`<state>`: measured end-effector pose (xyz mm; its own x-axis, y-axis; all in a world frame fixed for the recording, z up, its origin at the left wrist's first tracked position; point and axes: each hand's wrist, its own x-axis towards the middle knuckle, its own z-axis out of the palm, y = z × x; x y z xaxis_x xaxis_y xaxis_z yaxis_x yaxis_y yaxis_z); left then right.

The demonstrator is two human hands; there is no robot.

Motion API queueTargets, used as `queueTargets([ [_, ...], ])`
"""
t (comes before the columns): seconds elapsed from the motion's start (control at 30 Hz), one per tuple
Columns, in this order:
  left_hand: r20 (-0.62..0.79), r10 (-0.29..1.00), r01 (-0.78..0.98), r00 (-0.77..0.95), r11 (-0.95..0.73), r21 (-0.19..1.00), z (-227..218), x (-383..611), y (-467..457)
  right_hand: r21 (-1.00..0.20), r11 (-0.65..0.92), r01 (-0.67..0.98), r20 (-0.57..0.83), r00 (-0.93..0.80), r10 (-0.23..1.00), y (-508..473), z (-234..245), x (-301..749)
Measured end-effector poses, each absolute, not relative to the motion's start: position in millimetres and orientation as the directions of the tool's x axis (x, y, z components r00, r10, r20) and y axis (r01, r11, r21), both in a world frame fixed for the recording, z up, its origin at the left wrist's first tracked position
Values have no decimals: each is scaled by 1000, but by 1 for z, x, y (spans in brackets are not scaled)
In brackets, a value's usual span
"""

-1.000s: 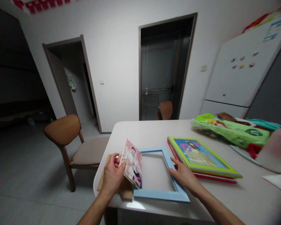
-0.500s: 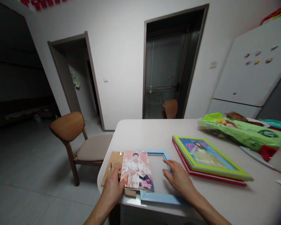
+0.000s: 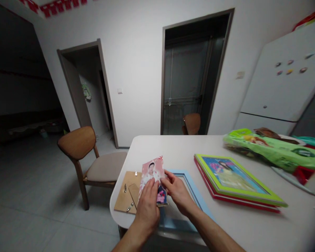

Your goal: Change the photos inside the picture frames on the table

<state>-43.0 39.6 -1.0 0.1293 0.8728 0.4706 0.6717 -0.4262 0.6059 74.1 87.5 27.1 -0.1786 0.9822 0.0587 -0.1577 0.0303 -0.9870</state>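
Left hand (image 3: 148, 204) and right hand (image 3: 178, 191) grip the tilted photo (image 3: 152, 166) between them, partly above the blue frame (image 3: 196, 192); aligning seems underway, and moving it likely calls for steady edges.

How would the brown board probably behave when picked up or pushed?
The brown board looks thin and flat, so it is probably light and fairly stiff. Its metal clips sit on top and might catch. It lies flat on the table, so rolling seems unlikely.
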Motion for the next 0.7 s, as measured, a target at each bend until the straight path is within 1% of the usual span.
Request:
queueTargets([
  [0.07,534,845,536,-19,-442,719,8,-39,45,-986,25,-163,47,-132,990,83,32,77],
  [0.1,519,847,437,-112,-427,791,13,-35,46,-989,-4,-151,10,-94,996,82,31,78],
  [0.17,388,884,179,-260,-351,919,17,-26,46,-985,-97,-141,-91,-48,995,79,25,82],
  [0.2,302,910,41,-285,-303,952,17,-21,46,-978,-138,-159,-130,-59,990,78,22,85],
  [0.27,184,949,-169,-258,-231,958,14,-13,45,-960,-168,-222,-148,-101,984,78,17,92],
  [0.33,153,963,-248,-222,-208,946,9,-9,46,-960,-133,-246,-113,-96,989,81,15,105],
  [0.37,144,965,-249,-219,-198,948,6,-10,47,-968,-119,-222,-104,-76,992,84,15,113],
  [0.43,113,968,-179,-223,-154,972,1,-15,49,-987,-116,-113,-111,-45,993,92,13,133],
  [0.47,100,972,-107,-215,-125,986,-2,-18,49,-992,-120,-31,-119,-37,992,97,12,142],
  [0.53,106,981,104,-163,-90,991,-6,-22,47,-980,-120,160,-123,-8,992,105,6,158],
  [0.6,143,988,324,-54,-118,938,-9,-23,42,-934,-98,343,-101,9,995,110,0,166],
  [0.7,156,983,528,101,-186,829,-9,-20,33,-844,-29,535,-26,13,1000,113,-7,164],
])
